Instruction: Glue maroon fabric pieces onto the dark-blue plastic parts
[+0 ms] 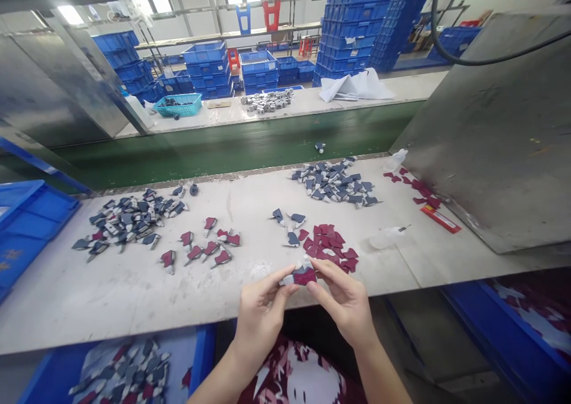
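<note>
My left hand (263, 300) and my right hand (343, 297) together grip a small grey-and-white plastic part (303, 273) with a maroon piece on its side, just above the table's front edge. The fingertips of both hands pinch it from either end. Beyond it lies a pile of flat maroon pieces (328, 243). A few loose grey-and-white parts (292, 237) sit left of that pile. Farther left is a group of similar parts with maroon sides (209, 248). A heap of grey-and-white parts (334, 182) lies behind the maroon pile.
Another heap of parts (129, 219) lies at the table's left. Two translucent bottles, one nearer (388, 237), and a red packet (440, 219) are at the right. A green conveyor belt (232, 148) runs behind. Blue bins (205, 356) stand below the table edge; a metal panel (513, 136) borders the right.
</note>
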Available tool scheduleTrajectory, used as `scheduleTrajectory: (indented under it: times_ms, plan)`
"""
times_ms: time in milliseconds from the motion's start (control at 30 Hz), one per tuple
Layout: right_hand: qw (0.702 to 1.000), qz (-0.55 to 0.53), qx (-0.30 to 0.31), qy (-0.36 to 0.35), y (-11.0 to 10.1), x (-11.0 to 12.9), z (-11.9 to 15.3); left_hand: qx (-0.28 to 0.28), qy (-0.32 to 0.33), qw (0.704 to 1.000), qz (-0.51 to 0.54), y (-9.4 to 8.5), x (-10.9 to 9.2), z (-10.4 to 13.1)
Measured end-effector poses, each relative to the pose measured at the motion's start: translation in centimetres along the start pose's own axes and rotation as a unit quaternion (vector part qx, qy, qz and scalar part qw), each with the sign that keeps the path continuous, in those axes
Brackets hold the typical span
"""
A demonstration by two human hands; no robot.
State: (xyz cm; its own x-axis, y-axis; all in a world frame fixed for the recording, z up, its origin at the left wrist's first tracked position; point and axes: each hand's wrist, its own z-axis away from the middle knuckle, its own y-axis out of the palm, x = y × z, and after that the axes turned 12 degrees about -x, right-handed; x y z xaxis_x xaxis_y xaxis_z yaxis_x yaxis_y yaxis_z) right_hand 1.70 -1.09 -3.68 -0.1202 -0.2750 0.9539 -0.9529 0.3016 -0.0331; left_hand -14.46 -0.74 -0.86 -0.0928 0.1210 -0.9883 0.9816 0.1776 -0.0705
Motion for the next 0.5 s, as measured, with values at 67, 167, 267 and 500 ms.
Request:
scheduleTrajectory:
  times_ms: [67,167,267,500]
  plan:
    - [0.998,-0.046,-0.001,0.032,0.3,0.1,-0.1,0.000,-0.011,1.000,0.005,0.1,-0.1,-0.1]
    - [0.994,-0.082,-0.006,0.066,0.8,0.2,-0.1,-0.005,-0.052,0.998,0.033,0.2,0.0,-0.1]
    - [0.990,-0.106,-0.015,0.093,1.1,0.0,0.1,0.000,-0.088,0.995,0.055,0.1,0.2,-0.1]
    - [0.982,-0.107,-0.062,0.144,2.3,-0.7,0.7,-0.013,-0.112,0.993,0.043,0.5,-0.3,-0.5]
